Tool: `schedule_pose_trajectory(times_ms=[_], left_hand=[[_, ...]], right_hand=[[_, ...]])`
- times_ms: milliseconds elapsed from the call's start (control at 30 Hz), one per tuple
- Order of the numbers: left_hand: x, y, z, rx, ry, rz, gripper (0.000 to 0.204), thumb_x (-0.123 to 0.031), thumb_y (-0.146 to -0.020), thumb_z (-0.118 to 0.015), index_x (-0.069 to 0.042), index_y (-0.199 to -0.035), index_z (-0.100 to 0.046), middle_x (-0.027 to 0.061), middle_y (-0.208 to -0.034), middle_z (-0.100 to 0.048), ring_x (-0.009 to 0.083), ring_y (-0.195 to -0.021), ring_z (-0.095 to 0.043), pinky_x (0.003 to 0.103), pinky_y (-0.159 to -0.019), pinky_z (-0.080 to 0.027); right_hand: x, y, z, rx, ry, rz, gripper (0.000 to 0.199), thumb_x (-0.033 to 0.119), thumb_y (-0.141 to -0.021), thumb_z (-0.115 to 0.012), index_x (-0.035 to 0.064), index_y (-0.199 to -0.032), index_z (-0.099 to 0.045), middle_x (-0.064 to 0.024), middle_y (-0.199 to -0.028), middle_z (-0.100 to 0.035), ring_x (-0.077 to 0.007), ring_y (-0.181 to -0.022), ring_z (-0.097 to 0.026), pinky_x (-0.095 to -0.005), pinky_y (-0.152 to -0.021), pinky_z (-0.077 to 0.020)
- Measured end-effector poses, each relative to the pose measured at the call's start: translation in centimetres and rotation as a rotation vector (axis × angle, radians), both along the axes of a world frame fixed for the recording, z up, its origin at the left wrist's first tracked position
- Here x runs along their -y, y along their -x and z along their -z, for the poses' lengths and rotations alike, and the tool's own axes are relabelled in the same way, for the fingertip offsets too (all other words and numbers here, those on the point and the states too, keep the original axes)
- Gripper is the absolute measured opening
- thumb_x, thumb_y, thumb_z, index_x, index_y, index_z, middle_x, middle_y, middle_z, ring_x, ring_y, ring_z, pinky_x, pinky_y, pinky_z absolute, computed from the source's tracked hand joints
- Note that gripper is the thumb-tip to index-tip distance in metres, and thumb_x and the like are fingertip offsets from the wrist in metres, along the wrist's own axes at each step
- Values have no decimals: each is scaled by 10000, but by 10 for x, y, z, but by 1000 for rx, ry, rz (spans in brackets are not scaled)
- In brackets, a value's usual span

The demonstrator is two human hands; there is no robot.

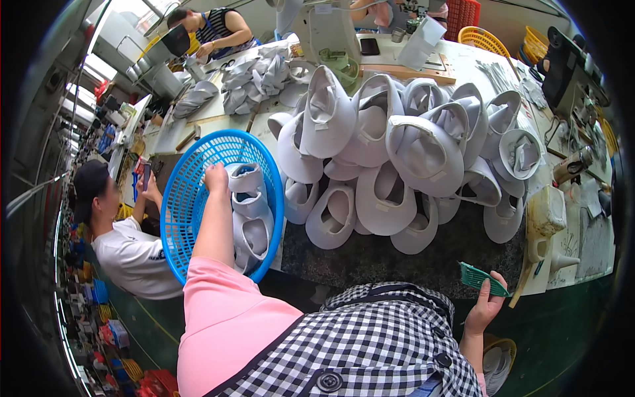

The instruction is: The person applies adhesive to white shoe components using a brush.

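In the head view, the heaped white shoe uppers (428, 180) at one o'clock might slide if bumped by the right hand (485, 311), gripping a green ribbed piece (476, 276) at four o'clock, while the blue basket (180, 218) at ten o'clock contains similar pieces (251, 206) beside the closed left hand (216, 178), whose content I cannot tell.

Right of the blue basket (228, 135), a heap of white shoe uppers (387, 198) is standing close to the rim and blocking a low sideways pass, while the dark tabletop (456, 262) on the heap's near side is leaving a hand a lane, its end farthest from the basket being bordered by the right hand (486, 308) and a green slotted piece (477, 276). Inside the basket, a row of uppers (253, 206) is filling the right side and the left hand (216, 178) is occupying the middle, while the left side is offering room.
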State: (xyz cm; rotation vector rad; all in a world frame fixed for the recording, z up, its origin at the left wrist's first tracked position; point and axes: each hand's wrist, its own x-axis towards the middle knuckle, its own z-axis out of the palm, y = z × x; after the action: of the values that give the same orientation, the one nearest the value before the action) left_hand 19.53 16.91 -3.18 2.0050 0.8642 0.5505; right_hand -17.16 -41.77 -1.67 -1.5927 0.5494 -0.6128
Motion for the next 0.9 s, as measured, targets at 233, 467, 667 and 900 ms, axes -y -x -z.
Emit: schedule_pose_trajectory(times_ms=[233,467,667,900], left_hand=[[198,-4,-93,401,-193,799,264,-196,-942,-549,-20,-1106,-656,130,-1103,-625,219,-1021,-590,322,-902,-449],[256,-37,-62,417,-235,649,376,-369,-896,-613,3,-940,-646,188,-944,-641,319,-901,-613,398,-825,-468],[338,111,-170,757,11,766,203,-227,-996,-508,-39,-924,-531,-18,-773,-505,45,-692,-444,220,-617,-386],[458,218,-118,-125,-386,2105,191,-201,-894,-595,-28,-811,-604,149,-790,-589,333,-769,-572,414,-724,-458]], right_hand=[[-4,4,-7,13,120,-43,209,94,-968,-540,27,-1165,-536,-25,-1053,-549,-98,-930,-524,-238,-842,-423],[27,15,-21,48,101,-41,197,35,-925,-588,33,-1120,-563,-7,-1004,-567,-68,-862,-529,-205,-761,-432],[82,45,-18,64,184,132,92,91,-961,-548,26,-1020,-575,-51,-979,-593,-107,-899,-552,-236,-809,-430],[115,25,-69,169,608,-285,102,26,-885,-599,39,-986,-596,-130,-980,-659,-291,-898,-644,-350,-773,-520]])
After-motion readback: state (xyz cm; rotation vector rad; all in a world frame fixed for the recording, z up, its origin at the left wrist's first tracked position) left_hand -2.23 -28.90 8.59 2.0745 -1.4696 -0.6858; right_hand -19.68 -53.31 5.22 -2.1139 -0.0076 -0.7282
